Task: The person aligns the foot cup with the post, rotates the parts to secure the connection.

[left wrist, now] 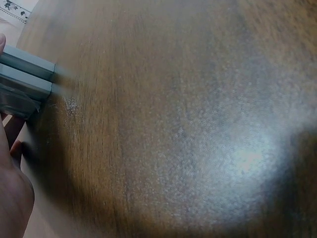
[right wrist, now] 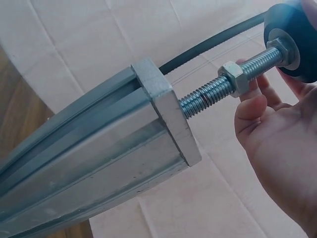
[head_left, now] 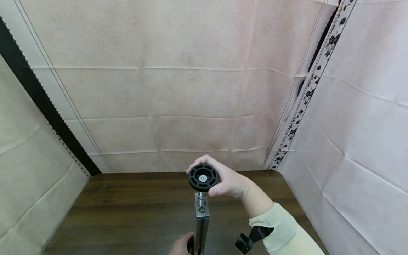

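Note:
An aluminium profile bar (head_left: pixel 201 230) rises toward the camera over the table, with a metal end plate (right wrist: pixel 171 111) on its upper end. From that plate extends a threaded rod (right wrist: pixel 203 99) carrying a hex nut (right wrist: pixel 236 78), topped by a round black levelling foot (head_left: pixel 203 177). My right hand (head_left: pixel 230 181) grips the foot's rim, thumb at the near side and fingers round the far side. Lower down, my left hand (head_left: pixel 181 245) holds the bar, mostly cut off by the frame edge. The bar's other end (left wrist: pixel 29 74) shows close over the wood in the left wrist view.
Brown wooden table top (head_left: pixel 134 209) lies beneath the hands. Pale cloth walls (head_left: pixel 191 88) with black and floral trim enclose it at the back and both sides. A black strap mount (head_left: pixel 251 239) sits on the right sleeve.

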Motion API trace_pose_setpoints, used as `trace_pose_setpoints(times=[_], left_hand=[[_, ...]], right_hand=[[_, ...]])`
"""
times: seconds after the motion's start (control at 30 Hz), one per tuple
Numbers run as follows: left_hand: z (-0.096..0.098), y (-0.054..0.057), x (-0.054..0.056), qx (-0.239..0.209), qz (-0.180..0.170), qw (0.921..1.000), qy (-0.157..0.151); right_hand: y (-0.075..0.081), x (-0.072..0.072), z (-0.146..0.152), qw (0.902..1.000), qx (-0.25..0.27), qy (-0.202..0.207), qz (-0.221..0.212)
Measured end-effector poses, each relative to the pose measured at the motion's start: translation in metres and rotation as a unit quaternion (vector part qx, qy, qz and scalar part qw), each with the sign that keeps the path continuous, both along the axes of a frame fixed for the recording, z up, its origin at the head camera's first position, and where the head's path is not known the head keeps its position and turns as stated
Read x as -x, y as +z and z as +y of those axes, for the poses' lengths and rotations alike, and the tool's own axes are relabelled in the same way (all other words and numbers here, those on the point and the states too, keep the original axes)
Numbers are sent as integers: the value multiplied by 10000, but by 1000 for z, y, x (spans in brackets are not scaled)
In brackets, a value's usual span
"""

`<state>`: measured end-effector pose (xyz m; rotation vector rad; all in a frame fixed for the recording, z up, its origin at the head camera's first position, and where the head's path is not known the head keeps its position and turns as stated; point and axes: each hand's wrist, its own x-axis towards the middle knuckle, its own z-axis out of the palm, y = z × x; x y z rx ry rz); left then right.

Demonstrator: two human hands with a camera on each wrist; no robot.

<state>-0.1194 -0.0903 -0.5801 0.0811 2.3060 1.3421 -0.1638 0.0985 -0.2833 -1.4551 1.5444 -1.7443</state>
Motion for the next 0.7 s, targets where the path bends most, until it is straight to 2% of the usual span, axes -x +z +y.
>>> trace_pose_setpoints(times=[0.1, 0.5, 0.7], left_hand=[[0, -1, 0, -43, -1, 10000, 2], [-2, -5, 3, -97, 154, 9997, -174], [-5, -8, 4, -161, 376, 9986, -338]], right_hand=[[0, -3, -1, 10000, 34, -49, -64], [-3, -14, -3, 9971, 125, -746, -67], [-4, -20, -5, 9931, 130, -1169, -3]])
